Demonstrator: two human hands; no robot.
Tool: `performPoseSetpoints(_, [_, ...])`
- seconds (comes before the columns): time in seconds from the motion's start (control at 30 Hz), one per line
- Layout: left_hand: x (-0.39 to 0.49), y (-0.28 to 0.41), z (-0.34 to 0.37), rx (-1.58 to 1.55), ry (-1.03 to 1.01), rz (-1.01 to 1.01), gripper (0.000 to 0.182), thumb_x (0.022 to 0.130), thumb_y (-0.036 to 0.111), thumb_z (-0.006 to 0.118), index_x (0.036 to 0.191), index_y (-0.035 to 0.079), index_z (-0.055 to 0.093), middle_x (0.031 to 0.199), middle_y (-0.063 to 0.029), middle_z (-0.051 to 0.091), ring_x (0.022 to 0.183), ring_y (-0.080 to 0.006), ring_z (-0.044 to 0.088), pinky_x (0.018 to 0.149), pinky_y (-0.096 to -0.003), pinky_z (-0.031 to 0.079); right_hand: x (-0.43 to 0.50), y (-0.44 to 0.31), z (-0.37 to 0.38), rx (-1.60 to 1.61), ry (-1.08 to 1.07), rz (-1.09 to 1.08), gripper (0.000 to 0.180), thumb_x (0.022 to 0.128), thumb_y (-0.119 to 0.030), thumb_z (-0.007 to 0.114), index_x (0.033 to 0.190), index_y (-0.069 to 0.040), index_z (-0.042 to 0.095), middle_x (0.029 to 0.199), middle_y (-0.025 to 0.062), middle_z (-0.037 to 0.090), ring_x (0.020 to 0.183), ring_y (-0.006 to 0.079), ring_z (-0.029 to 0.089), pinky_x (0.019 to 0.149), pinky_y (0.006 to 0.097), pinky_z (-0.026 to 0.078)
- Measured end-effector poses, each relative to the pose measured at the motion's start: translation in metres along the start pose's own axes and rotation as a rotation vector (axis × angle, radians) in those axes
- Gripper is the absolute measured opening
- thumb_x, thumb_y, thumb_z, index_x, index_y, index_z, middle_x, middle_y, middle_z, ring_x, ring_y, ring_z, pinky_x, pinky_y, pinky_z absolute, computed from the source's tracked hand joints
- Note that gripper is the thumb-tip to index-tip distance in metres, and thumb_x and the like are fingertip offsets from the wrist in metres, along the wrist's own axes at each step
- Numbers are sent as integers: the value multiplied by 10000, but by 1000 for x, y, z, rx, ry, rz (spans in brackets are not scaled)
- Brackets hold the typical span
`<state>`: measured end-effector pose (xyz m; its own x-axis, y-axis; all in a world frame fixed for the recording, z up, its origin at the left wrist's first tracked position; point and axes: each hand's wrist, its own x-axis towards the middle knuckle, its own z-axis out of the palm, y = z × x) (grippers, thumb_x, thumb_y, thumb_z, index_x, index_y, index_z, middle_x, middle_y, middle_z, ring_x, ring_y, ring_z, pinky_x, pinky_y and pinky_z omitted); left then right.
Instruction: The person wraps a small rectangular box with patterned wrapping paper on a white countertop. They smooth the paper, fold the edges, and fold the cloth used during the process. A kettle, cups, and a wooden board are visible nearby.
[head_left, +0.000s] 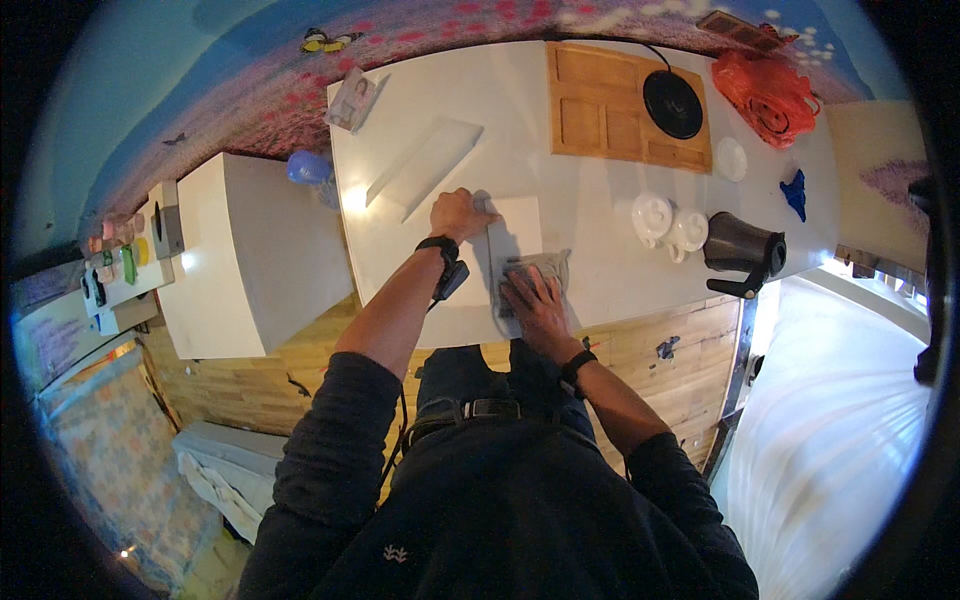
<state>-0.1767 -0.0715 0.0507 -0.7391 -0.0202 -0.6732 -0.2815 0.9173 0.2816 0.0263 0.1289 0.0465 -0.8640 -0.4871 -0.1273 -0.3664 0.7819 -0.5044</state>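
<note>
A white rectangular box or board lies on the white table in front of me; I cannot tell which it is. My left hand rests at its upper left edge, fingers curled, a dark watch on the wrist. On a grey cloth near the front edge lies my right hand, pressing it down with fingers spread. Part of the cloth sticks out past the fingers, and the palm hides some of it. Farther back to the left, a flat translucent panel lies slanted on the table.
A framed picture stands at the back left. Behind to the right are a wooden panel, a black round plate and a red plastic bag. White lidded cups stand beside a dark electric kettle; a blue cloth lies beyond.
</note>
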Motion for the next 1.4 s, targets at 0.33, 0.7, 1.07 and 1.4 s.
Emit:
performPoseSetpoints(0.33, [10,-7,18,89,167,92,713,677,582,867,988,-35,691,911,-218,738,901,-357,737,820,-431,604,83,9,-3,-133,102,69,632,845,-99,632,1464,-123,501,1589,102,365,1510,398,206,1159,639,239])
performPoseSetpoints(0.7, [5,-2,17,22,66,53,629,727,486,865,1065,-14,688,1038,-234,721,1024,-374,704,872,-447,578,4,-7,8,0,-67,-84,592,874,-127,606,1459,-121,515,1598,78,376,1500,391,267,1175,644,227])
performPoseSetpoints(1.07, [11,-8,19,51,117,97,611,709,491,873,1007,-12,697,974,-234,732,956,-370,726,846,-438,594,51,-29,30,166,-43,-281,492,985,-142,466,1475,-110,495,1566,61,437,1499,307,303,1208,501,258])
performPoseSetpoints(1.4, [15,-10,24,132,250,211,561,716,512,871,835,-6,693,645,-123,709,716,-287,741,703,-382,603,98,-33,50,482,16,-135,546,905,-137,543,1449,-99,513,1473,144,511,1411,297,431,1216,506,262])
